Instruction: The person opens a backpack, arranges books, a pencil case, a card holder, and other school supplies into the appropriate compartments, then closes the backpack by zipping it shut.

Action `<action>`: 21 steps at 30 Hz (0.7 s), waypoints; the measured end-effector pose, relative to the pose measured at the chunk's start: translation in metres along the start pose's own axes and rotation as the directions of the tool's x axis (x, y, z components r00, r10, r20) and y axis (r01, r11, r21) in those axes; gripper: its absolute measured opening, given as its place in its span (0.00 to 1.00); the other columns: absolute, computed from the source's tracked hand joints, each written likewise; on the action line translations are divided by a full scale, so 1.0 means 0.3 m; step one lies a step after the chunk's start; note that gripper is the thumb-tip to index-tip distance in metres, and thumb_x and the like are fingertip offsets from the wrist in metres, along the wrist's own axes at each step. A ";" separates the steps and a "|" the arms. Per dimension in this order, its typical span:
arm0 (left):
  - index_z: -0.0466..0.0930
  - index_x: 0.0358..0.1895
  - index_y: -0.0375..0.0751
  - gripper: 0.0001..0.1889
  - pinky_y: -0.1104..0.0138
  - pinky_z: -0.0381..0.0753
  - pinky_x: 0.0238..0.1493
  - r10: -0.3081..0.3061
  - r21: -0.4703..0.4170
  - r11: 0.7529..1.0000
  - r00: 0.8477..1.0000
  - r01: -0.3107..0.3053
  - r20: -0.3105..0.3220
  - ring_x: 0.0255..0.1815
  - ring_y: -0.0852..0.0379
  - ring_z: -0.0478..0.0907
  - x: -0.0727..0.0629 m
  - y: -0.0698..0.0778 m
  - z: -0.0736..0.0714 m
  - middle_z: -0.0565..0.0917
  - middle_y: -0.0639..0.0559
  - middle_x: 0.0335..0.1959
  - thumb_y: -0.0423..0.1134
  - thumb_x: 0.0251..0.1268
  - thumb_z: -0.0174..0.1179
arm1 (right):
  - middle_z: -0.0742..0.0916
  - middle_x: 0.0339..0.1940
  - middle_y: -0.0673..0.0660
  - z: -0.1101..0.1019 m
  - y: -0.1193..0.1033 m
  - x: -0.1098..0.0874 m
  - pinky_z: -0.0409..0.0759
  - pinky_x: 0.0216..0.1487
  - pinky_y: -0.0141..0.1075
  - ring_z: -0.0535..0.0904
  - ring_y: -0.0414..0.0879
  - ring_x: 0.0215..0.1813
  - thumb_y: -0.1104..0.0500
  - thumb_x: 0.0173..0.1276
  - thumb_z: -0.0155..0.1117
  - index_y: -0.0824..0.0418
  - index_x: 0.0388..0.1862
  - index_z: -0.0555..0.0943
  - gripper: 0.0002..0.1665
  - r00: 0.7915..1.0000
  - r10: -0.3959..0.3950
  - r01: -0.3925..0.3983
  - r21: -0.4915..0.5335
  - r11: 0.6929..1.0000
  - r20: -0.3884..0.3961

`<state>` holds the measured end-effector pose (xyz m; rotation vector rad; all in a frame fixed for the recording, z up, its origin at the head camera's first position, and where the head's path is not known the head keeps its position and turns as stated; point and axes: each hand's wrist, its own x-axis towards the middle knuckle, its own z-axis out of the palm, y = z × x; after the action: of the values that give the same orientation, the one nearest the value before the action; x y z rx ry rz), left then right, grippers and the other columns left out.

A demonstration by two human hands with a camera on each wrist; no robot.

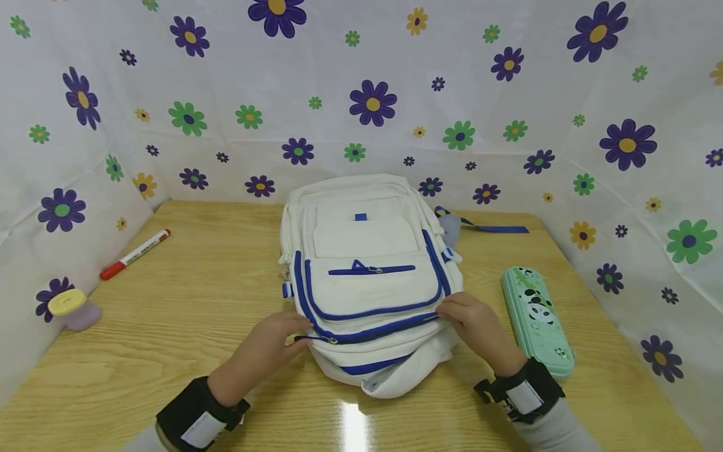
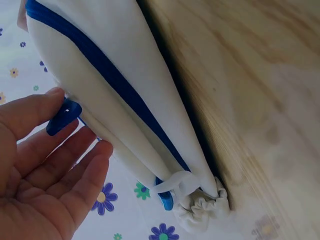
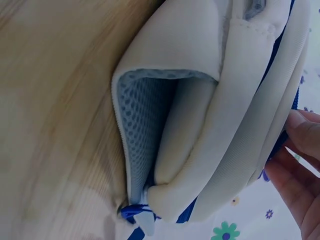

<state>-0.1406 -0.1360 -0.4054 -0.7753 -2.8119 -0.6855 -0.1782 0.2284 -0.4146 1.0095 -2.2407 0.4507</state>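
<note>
A white backpack (image 1: 367,232) with blue zips lies front up on the table, its bottom nearest the person. At its lower left, my left hand (image 1: 268,342) pinches a blue zipper pull (image 2: 65,116) between thumb and forefinger; the other fingers curve beneath. My right hand (image 1: 471,323) grips the blue zip edge (image 3: 280,142) at the lower right, thumb on top and fingers under. The front zip (image 1: 384,329) runs between the hands. A mesh-lined side pocket (image 3: 145,110) gapes open in the right wrist view.
A green panda pencil case (image 1: 536,320) lies right of the backpack, close to the right forearm. On the left are a red-capped marker (image 1: 135,254) and a small purple tub with a yellow lid (image 1: 73,309). A blue strap (image 1: 497,228) stretches out behind at the right.
</note>
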 end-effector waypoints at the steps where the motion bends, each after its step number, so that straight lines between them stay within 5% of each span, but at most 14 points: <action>1: 0.89 0.45 0.34 0.10 0.53 0.86 0.54 0.018 0.009 1.000 1.000 -0.018 0.007 0.49 0.45 0.87 0.005 0.005 0.004 0.91 0.43 0.44 0.33 0.61 0.71 | 0.88 0.31 0.56 -0.001 0.009 -0.005 0.87 0.37 0.38 0.85 0.49 0.36 0.76 0.45 0.79 0.65 0.30 0.87 0.14 1.000 0.002 -0.002 0.000 1.000 -0.003; 12: 0.89 0.40 0.38 0.05 0.63 0.87 0.46 0.134 0.043 0.989 0.980 -0.142 0.144 0.41 0.52 0.87 0.052 0.059 0.035 0.91 0.50 0.38 0.33 0.62 0.70 | 0.87 0.31 0.58 -0.025 0.065 -0.041 0.87 0.37 0.41 0.85 0.51 0.36 0.78 0.45 0.78 0.66 0.30 0.87 0.14 0.998 0.061 -0.061 -0.010 0.998 0.000; 16: 0.88 0.37 0.39 0.03 0.66 0.86 0.41 0.184 0.006 0.982 0.972 -0.187 0.147 0.38 0.54 0.86 0.059 0.080 0.054 0.90 0.51 0.35 0.32 0.61 0.71 | 0.87 0.31 0.59 -0.030 0.083 -0.062 0.87 0.37 0.41 0.85 0.51 0.35 0.79 0.44 0.77 0.67 0.29 0.86 0.14 0.997 0.076 -0.076 -0.024 0.997 -0.015; 21: 0.87 0.35 0.39 0.02 0.67 0.85 0.38 0.172 -0.013 0.985 0.977 -0.172 0.129 0.35 0.57 0.83 0.069 0.105 0.060 0.88 0.52 0.32 0.31 0.61 0.71 | 0.88 0.32 0.60 -0.035 0.096 -0.073 0.88 0.38 0.42 0.86 0.52 0.36 0.79 0.43 0.78 0.67 0.30 0.87 0.15 0.997 0.073 -0.074 -0.051 0.996 -0.023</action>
<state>-0.1424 -0.0944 -0.4039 -1.0856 -2.8120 -0.6314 -0.1845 0.2645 -0.4229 0.8946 -2.2647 0.4313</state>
